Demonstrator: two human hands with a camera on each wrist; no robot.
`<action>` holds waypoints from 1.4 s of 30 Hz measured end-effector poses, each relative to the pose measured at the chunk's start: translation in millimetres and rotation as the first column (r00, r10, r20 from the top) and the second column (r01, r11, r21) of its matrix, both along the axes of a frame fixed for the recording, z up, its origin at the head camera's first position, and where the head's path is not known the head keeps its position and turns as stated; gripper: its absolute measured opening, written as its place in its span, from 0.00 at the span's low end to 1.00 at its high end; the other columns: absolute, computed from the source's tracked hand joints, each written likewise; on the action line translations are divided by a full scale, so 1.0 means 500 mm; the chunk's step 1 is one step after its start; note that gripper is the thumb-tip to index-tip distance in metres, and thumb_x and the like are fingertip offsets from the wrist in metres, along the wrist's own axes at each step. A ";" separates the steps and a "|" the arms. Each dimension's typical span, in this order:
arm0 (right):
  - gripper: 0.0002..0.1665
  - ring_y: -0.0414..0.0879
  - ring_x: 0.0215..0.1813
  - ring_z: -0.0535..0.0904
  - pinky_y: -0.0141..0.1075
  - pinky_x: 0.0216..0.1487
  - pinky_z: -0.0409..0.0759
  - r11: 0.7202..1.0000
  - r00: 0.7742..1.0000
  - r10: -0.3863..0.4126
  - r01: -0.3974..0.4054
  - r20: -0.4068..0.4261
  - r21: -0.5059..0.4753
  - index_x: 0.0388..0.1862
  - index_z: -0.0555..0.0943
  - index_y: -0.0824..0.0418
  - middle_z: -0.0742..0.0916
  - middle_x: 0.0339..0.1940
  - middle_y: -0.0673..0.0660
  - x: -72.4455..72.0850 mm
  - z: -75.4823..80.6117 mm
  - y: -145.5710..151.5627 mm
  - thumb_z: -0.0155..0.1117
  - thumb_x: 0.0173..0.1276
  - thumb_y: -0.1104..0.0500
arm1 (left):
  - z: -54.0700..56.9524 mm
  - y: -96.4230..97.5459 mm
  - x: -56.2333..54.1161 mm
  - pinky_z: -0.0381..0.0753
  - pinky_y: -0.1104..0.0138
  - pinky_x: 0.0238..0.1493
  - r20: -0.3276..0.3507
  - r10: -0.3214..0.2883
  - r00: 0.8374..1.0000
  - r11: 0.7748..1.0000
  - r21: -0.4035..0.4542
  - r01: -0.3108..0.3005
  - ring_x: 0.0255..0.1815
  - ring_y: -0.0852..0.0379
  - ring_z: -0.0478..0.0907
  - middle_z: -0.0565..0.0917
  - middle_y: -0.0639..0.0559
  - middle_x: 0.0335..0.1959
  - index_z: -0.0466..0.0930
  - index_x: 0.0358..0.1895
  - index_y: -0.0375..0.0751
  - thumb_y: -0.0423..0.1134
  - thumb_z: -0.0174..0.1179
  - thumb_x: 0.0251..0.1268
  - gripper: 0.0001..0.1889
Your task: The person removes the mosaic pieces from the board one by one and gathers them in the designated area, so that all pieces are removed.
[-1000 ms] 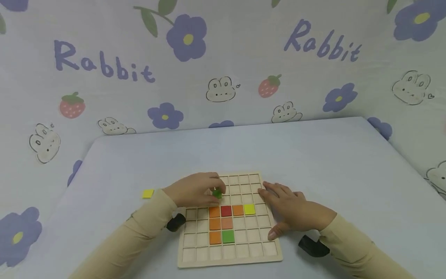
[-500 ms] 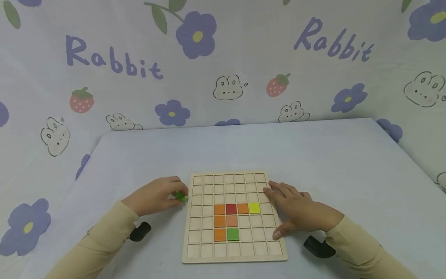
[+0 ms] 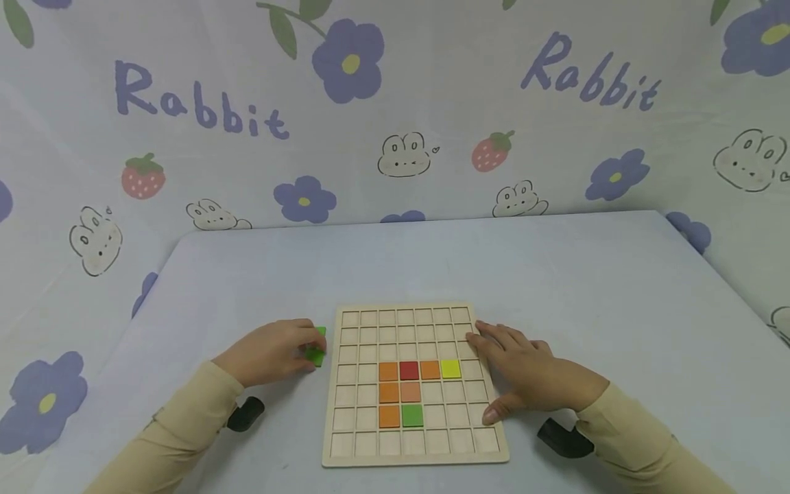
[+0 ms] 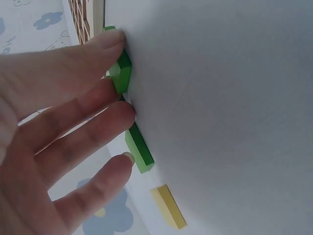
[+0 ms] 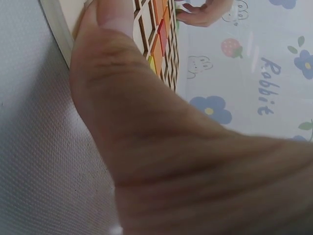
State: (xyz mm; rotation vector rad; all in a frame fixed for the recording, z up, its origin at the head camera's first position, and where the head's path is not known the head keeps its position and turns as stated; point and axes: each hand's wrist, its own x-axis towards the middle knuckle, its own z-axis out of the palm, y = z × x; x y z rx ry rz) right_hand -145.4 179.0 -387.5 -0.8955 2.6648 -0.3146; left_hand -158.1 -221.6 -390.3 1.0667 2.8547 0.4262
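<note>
My left hand [image 3: 265, 353] is at the left side of the wooden grid board [image 3: 416, 462], thumb and fingers pinching a green square tile [image 4: 122, 73] just above the tabletop. Another green tile [image 4: 140, 151] lies behind the fingers in the left wrist view, and past it a yellow tile [image 4: 168, 208], which the hand hides in the head view. Spread along the board's right edge, my right hand [image 3: 531, 374] rests with its fingertips on the rim and its thumb [image 5: 110, 58] on the near right part.
Set in the grid's cells are three orange tiles on the left, a red tile [image 3: 409, 370], another orange, a yellow tile [image 3: 451, 369], a salmon tile [image 3: 410, 392] and a green tile [image 3: 412, 415]. A patterned cloth [image 3: 444, 96] hangs behind the white table [image 3: 308, 267].
My left hand has moved left off the board with green tile in its fingers, down to the table beside it. The head view has shifted slightly. My right hand stays on the board's edge.
</note>
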 end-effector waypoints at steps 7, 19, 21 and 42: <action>0.68 0.64 0.74 0.51 0.68 0.55 0.63 1.000 1.000 -0.003 0.003 -0.002 0.000 0.75 0.53 0.58 0.56 0.77 0.62 -0.002 -0.006 0.003 0.64 0.42 0.24 | 0.004 -0.001 0.002 0.78 0.66 0.41 0.023 0.008 1.000 1.000 -0.011 -0.008 0.36 0.62 0.76 0.79 0.60 0.35 0.82 0.39 0.47 0.35 0.71 0.51 0.12; 0.68 0.64 0.75 0.50 0.69 0.56 0.62 1.000 1.000 0.002 -0.002 0.006 -0.014 0.76 0.53 0.57 0.55 0.77 0.62 -0.007 -0.013 0.009 0.64 0.43 0.24 | 0.044 0.073 0.001 0.78 0.66 0.40 0.009 -0.036 0.999 0.998 -0.049 0.037 0.36 0.60 0.77 0.81 0.56 0.40 0.81 0.43 0.46 0.40 0.68 0.57 0.11; 0.68 0.65 0.75 0.50 0.69 0.56 0.62 1.000 1.000 -0.003 0.003 0.010 -0.011 0.76 0.52 0.57 0.55 0.77 0.62 -0.007 -0.013 0.009 0.64 0.43 0.24 | 0.041 0.099 -0.002 0.77 0.67 0.40 0.003 -0.077 0.997 0.996 -0.034 0.078 0.36 0.59 0.77 0.81 0.56 0.41 0.81 0.44 0.46 0.41 0.65 0.60 0.10; 0.68 0.65 0.75 0.49 0.68 0.58 0.61 1.000 1.000 -0.019 0.019 0.022 0.006 0.76 0.52 0.57 0.54 0.77 0.62 -0.002 -0.009 0.004 0.67 0.42 0.26 | 0.014 0.210 0.000 0.77 0.69 0.41 -0.056 -0.236 0.970 0.966 -0.124 0.228 0.31 0.64 0.73 0.82 0.58 0.34 0.83 0.43 0.48 0.43 0.61 0.64 0.08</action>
